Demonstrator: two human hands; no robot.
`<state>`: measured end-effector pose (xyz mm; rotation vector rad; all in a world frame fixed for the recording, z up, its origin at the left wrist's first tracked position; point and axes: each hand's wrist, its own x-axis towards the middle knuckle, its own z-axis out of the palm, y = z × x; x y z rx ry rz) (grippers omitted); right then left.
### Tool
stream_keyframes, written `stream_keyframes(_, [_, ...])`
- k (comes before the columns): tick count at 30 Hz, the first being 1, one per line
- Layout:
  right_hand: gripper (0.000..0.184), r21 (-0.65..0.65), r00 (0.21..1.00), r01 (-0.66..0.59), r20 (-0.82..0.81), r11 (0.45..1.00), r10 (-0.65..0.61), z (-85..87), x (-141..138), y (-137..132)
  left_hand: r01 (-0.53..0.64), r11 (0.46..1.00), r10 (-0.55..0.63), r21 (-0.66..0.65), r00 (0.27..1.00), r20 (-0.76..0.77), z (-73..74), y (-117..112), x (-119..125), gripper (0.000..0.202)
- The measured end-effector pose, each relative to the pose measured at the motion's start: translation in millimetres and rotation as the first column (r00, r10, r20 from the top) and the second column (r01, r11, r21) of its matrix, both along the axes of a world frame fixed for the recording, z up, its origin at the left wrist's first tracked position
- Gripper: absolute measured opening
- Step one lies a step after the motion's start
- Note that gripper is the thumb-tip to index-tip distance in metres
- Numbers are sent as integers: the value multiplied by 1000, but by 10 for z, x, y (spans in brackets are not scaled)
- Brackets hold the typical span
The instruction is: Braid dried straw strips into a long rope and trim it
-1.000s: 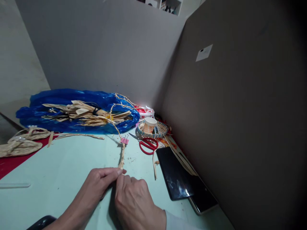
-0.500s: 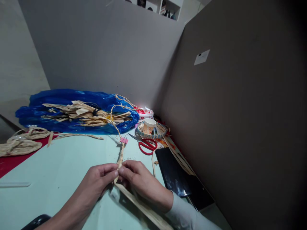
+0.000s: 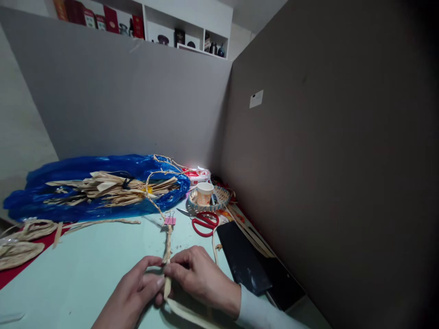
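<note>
A braided straw cord [image 3: 168,242] runs over the pale green table [image 3: 89,265] from a pink binder clip [image 3: 169,220] down to my hands. My left hand [image 3: 135,292] pinches the cord's near end from the left, fingers closed. My right hand [image 3: 200,276] pinches the same spot from the right, thumb and fingers pressed on the straw. A loose flat straw strip [image 3: 185,313] trails from the pinch toward the bottom edge.
A blue plastic bag [image 3: 85,189] with a bundle of dried straw [image 3: 109,189] lies at the back. Red scissors [image 3: 204,224], a small woven basket [image 3: 219,201] holding a paper cup [image 3: 205,193], and a dark tablet [image 3: 247,260] sit to the right. Grey partitions close in the back and right.
The camera has tilted up, so shelves show above the partition. Both hands have slid nearer along the cord and keep their pinch; the loose strip now trails down under my right hand.
</note>
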<state>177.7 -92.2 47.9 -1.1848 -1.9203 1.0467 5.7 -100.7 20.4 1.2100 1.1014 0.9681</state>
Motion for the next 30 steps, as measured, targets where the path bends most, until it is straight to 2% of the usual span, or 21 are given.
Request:
stream_keyframes(2, [37, -18, 1000, 5, -22, 1000, -5, 22, 15, -6, 11, 998, -3, 66, 992, -126, 26, -2, -18, 40])
stream_keyframes(5, [35, -52, 998, -3, -70, 999, 0, 27, -1, -17, 25, 996, 2, 90, 957, -289, 128, -3, -53, 36])
stream_keyframes(9, [35, -24, 993, 41, -111, 999, -44, 11, -60, -48, -11, 997, 37, 82, 943, -331, 284, -54, -73, 36])
stream_keyframes(11, [35, -8, 990, 72, -122, 997, -73, 7, -83, -66, -14, 992, 59, 127, 933, -356, 319, -113, -64, 34])
stream_keyframes(14, [31, -22, 988, 86, -130, 996, -89, -3, -95, -82, 92, 963, 39, 255, 885, -464, 275, -214, -46, 30])
stream_keyframes(16, [27, -98, 981, 55, -180, 994, -72, -28, -96, -81, 199, 894, 60, 402, 836, -545, 190, -265, -42, 22])
stream_keyframes(19, [23, -268, 945, 8, -314, 963, -96, -89, -105, -66, 324, 699, 183, 638, 781, -597, 65, -304, -49, 13])
stream_keyframes(20, [22, -306, 934, 7, -339, 952, -115, -108, -110, -61, 356, 651, 204, 670, 768, -607, 46, -309, -54, 14])
stream_keyframes(21, [22, -327, 927, 10, -350, 945, -131, -123, -117, -57, 383, 630, 206, 676, 757, -620, 44, -310, -61, 16])
stream_keyframes(22, [21, -334, 926, 13, -352, 943, -137, -131, -124, -55, 399, 634, 192, 662, 749, -635, 57, -309, -69, 16])
stream_keyframes(24, [21, -324, 927, 12, -352, 946, -132, -125, -137, -60, 368, 705, 164, 606, 747, -645, 122, -288, -93, 18])
stream_keyframes(27, [27, -301, 915, -26, -392, 953, -99, -83, -152, -84, 156, 861, 181, 483, 795, -579, 234, -199, -130, 25])
stream_keyframes(29, [31, -295, 905, -37, -416, 955, -93, -67, -159, -99, -5, 936, 182, 351, 863, -472, 268, -108, -132, 23])
stream_keyframes(30, [31, -291, 900, -39, -426, 956, -93, -71, -163, -103, -34, 966, 135, 257, 913, -385, 266, -63, -122, 24])
